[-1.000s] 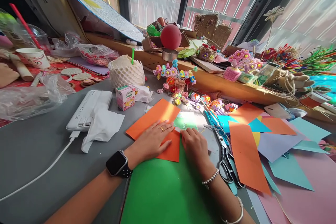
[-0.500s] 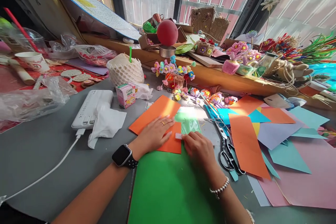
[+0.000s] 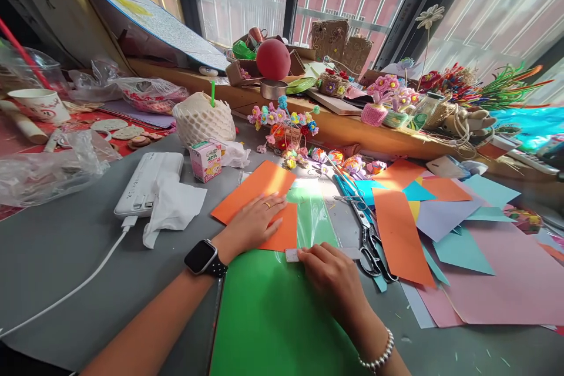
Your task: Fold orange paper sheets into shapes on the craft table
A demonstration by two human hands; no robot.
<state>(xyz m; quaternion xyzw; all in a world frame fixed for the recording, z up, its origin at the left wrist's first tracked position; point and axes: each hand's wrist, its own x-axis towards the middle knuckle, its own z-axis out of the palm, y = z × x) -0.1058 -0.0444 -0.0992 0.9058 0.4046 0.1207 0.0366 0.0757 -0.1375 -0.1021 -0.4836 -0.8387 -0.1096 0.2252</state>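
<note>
Resting the left hand, open flat with fingers slightly apart, on the orange paper lying partly over the green sheet; pinching the pale strip in the curled right hand by the paper's near edge, beside scissors on the tabletop.

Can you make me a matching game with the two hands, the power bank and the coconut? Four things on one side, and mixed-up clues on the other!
Things:
1. Left hand
2. Right hand
3. Power bank
4. Coconut

Clues:
A. has a green straw sticking up from it
B. lies flat on orange paper
C. has a white plug in its end
D. holds a pale ruler

Right pairs: 1-B, 2-D, 3-C, 4-A.
</note>
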